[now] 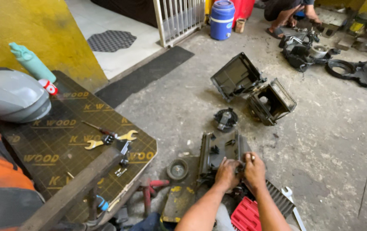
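**Student:** What occupies the centre of the figure?

**Instructor:** A black plastic housing (219, 155) lies on the concrete floor (328, 141), low in the view and just ahead of the person. The left hand (227, 173) and the right hand (254, 170) both rest on its near edge, almost touching. Fingers of each hand are curled tight over the part; the right hand also pinches a small pale object, too small to identify.

**Student:** And immediately around it?

**Instructor:** A round ribbed wheel (177, 169) lies just left of the housing, a black fan motor (225, 119) just beyond it. A red case (246, 215) and a wrench (291, 202) sit near the right forearm.

**Student:** Farther out?

**Instructor:** Two larger black casings (254, 87) stand beyond the motor. A board table (59, 149) at left carries yellow spanners (110, 140), a grey helmet (12, 95) and a teal bottle (31, 62). A blue drum (222, 19) stands by a white gate (179, 17). Another person (288, 13) crouches at top right, among more black parts (307, 51).
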`<state>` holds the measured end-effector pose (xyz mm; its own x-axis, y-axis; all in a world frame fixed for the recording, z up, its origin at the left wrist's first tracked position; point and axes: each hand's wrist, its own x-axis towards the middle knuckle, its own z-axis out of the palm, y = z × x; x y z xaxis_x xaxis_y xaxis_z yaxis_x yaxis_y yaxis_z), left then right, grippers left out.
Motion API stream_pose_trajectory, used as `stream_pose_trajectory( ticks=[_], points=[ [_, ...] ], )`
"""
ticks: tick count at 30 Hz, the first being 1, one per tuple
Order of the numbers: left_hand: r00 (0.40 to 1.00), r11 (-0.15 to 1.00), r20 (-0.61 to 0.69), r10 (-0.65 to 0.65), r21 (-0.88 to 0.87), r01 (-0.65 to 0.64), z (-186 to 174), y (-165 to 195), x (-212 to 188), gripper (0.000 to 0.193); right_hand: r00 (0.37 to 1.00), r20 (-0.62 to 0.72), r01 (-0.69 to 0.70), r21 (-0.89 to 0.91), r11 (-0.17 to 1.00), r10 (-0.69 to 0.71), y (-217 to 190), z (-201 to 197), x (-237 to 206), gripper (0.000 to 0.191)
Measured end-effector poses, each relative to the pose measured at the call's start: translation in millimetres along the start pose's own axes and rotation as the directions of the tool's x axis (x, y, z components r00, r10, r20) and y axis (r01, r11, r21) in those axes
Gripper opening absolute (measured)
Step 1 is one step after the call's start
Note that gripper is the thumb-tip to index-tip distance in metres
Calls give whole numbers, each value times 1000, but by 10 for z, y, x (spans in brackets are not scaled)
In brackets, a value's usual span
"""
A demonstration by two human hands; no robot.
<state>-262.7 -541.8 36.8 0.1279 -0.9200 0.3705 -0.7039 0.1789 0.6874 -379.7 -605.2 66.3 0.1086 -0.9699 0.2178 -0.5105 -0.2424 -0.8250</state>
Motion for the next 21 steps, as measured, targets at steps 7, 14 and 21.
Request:
stream_pose_trajectory(
  ticks=[7,14,21],
  points=[
    [999,999,-1,-32,-41,32,35,-7,-46,43,967,-172,-190,-3,982,187,60,-141,-200,35],
    [999,999,26,-40,-19,40,34,15,-25,44,991,-125,73,213,974,-47,359,-14,-277,33],
    [1000,1000,-14,17,3,-16,42,33,-43,46,986,64,-162,156,974,154,203,2,-364,29]
  ],
)
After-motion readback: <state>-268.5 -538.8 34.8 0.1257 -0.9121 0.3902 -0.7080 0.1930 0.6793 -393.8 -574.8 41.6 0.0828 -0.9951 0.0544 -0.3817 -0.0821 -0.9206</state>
